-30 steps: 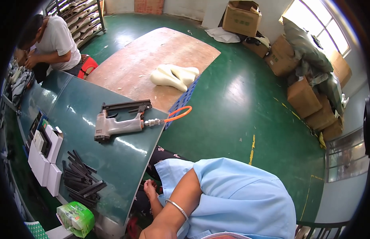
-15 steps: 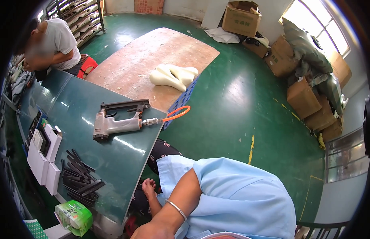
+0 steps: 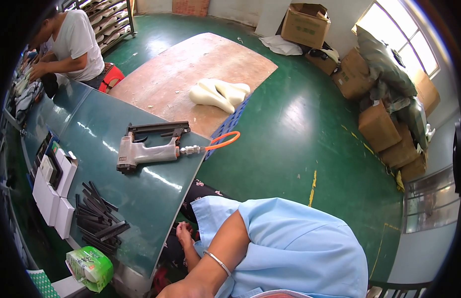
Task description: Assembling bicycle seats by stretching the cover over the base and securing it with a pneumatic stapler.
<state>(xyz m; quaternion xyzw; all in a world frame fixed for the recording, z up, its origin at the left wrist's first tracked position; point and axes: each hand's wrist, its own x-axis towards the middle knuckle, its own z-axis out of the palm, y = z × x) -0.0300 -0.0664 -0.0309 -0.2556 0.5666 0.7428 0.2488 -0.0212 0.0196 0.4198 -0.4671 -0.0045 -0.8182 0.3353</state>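
Beside the table's near right edge, my left hand (image 3: 184, 233) rests low by my dark patterned trousers. Its fingers are loosely curled and apart, with nothing seen in them. My right forearm, with a silver bangle, crosses over the left one. The lower edge of the picture cuts off my right hand (image 3: 183, 290), and its fingers do not show. Neither hand touches the pneumatic stapler (image 3: 146, 150), which lies on the dark green table (image 3: 141, 198) with a short orange hose on its fitting. Black strips (image 3: 99, 218) lie in a loose pile nearer me.
White boxes (image 3: 54, 191) and a green tissue pack (image 3: 90, 268) line the table's left side. Two cream foot-shaped forms (image 3: 218, 94) lie on a wooden board (image 3: 161, 74) beyond. A co-worker (image 3: 79, 47) sits far left. Cartons (image 3: 379, 124) are stacked at right.
The co-worker has straightened slightly and reaches toward the items at the far left. My view has shifted a little; both my hands stay nearly where they were.
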